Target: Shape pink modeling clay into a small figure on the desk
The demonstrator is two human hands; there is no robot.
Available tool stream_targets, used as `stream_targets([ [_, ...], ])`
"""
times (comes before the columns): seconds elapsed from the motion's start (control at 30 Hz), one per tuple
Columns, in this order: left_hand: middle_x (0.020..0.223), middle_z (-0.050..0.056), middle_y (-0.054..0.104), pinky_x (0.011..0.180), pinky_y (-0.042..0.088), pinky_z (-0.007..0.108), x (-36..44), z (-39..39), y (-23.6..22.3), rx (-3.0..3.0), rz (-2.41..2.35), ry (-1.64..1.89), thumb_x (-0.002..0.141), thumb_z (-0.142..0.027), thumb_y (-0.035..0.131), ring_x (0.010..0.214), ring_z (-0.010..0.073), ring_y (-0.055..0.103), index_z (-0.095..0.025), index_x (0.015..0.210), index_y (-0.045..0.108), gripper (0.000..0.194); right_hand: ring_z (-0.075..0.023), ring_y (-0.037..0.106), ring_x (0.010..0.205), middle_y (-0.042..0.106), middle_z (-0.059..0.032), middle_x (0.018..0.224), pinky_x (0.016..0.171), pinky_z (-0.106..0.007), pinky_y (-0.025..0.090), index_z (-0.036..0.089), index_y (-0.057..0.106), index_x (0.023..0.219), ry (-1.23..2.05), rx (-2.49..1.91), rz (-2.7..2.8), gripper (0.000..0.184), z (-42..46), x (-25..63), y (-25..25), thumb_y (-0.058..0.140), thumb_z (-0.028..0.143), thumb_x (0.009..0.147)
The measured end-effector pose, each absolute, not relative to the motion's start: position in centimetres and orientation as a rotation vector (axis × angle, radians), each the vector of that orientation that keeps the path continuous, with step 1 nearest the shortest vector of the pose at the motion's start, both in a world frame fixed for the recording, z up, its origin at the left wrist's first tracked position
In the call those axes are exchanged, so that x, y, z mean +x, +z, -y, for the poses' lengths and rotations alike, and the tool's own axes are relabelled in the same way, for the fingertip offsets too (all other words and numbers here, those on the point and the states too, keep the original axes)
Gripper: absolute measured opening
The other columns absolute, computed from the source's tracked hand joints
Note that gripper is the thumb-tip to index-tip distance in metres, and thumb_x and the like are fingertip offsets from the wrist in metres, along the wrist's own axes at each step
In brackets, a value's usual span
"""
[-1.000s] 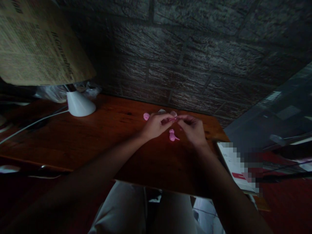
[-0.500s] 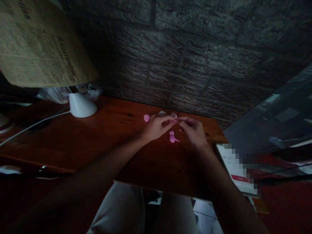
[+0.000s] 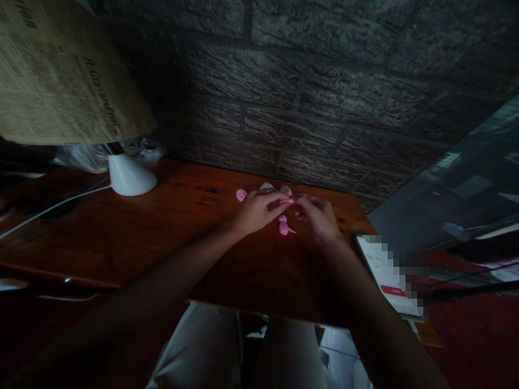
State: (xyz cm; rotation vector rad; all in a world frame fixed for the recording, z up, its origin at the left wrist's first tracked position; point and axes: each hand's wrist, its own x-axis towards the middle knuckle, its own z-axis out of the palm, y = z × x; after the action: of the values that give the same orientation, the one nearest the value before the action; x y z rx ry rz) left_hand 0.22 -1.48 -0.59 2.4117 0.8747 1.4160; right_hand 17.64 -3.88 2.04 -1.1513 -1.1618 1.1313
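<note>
My left hand [image 3: 261, 208] and my right hand [image 3: 318, 216] meet above the wooden table. Between their fingertips is a small piece of pink clay [image 3: 288, 200], pinched by both hands. Just below it on the table lies a small pink clay figure [image 3: 284, 226], with a rounded body and a thin point sticking out to the right. A pink clay lump [image 3: 241, 195] rests left of my left hand. Behind the fingers sit a pale pink piece [image 3: 286, 190] and a whitish piece [image 3: 266, 186], both partly hidden.
A lamp with a white base [image 3: 132, 175] and a newsprint shade [image 3: 68, 81] stands at the left, its cord running left. Clear plastic [image 3: 85, 156] lies behind it. A phone or tablet [image 3: 385, 275] is at the table's right edge. A brick wall [image 3: 263, 108] rises behind.
The view has shifted slightly, so things sit a little further left. My right fingers have curled closer at the pink piece; both hands stay on it.
</note>
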Motion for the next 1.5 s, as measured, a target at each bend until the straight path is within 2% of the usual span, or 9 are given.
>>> stream_targets([
  [0.37, 0.087, 0.003, 0.081, 0.067, 0.052, 0.026, 0.4, 1.9, -0.2, 2.347, -0.904, 1.373, 0.098, -0.028, 0.062, 0.071, 0.0141, 0.072, -0.021, 0.103, 0.077, 0.017, -0.0106, 0.054, 0.054, 0.073, -0.0018, 0.073, 0.051, -0.026, 0.042, 0.020, 0.079, 0.085, 1.125, -1.089, 1.192, 0.029, 3.4, 18.2, 1.1, 0.083, 0.040, 0.064],
  [0.67, 0.097, 0.008, 0.081, 0.072, 0.057, 0.025, 0.9, 1.5, -0.6, 2.080, -0.776, 1.348, 0.097, -0.027, 0.063, 0.080, 0.0152, 0.076, -0.016, 0.103, 0.076, 0.018, -0.0090, 0.054, 0.053, 0.075, -0.0015, 0.076, 0.050, -0.024, 0.043, 0.021, 0.080, 0.083, 1.135, -1.062, 1.171, 0.026, 3.6, 18.1, 1.4, 0.085, 0.037, 0.063],
  [0.93, 0.102, 0.008, 0.081, 0.083, 0.059, 0.031, 0.6, 1.4, 0.0, 2.192, -0.861, 1.389, 0.094, -0.021, 0.067, 0.091, 0.0183, 0.075, -0.018, 0.100, 0.080, 0.015, -0.0091, 0.055, 0.054, 0.078, -0.0030, 0.083, 0.051, -0.024, 0.043, 0.021, 0.080, 0.083, 1.104, -1.105, 1.210, 0.024, 3.5, 18.2, 1.4, 0.082, 0.038, 0.067],
  [1.3, 0.096, 0.009, 0.082, 0.072, 0.060, 0.029, 0.9, 0.3, -1.0, 1.826, -0.743, 1.323, 0.091, -0.028, 0.070, 0.081, 0.0163, 0.074, -0.018, 0.098, 0.080, 0.016, -0.0104, 0.057, 0.057, 0.077, -0.0027, 0.082, 0.053, -0.025, 0.047, 0.023, 0.081, 0.088, 1.056, -1.083, 1.301, 0.026, 3.6, 18.3, 1.7, 0.083, 0.041, 0.069],
  [1.5, 0.093, 0.009, 0.081, 0.074, 0.060, 0.029, 1.0, 0.4, -1.1, 1.849, -0.744, 1.352, 0.091, -0.024, 0.069, 0.082, 0.0164, 0.075, -0.016, 0.095, 0.079, 0.013, -0.0111, 0.057, 0.056, 0.075, -0.0017, 0.077, 0.053, -0.025, 0.047, 0.022, 0.079, 0.085, 1.012, -1.084, 1.358, 0.025, 3.7, 18.3, 1.8, 0.082, 0.042, 0.070],
])
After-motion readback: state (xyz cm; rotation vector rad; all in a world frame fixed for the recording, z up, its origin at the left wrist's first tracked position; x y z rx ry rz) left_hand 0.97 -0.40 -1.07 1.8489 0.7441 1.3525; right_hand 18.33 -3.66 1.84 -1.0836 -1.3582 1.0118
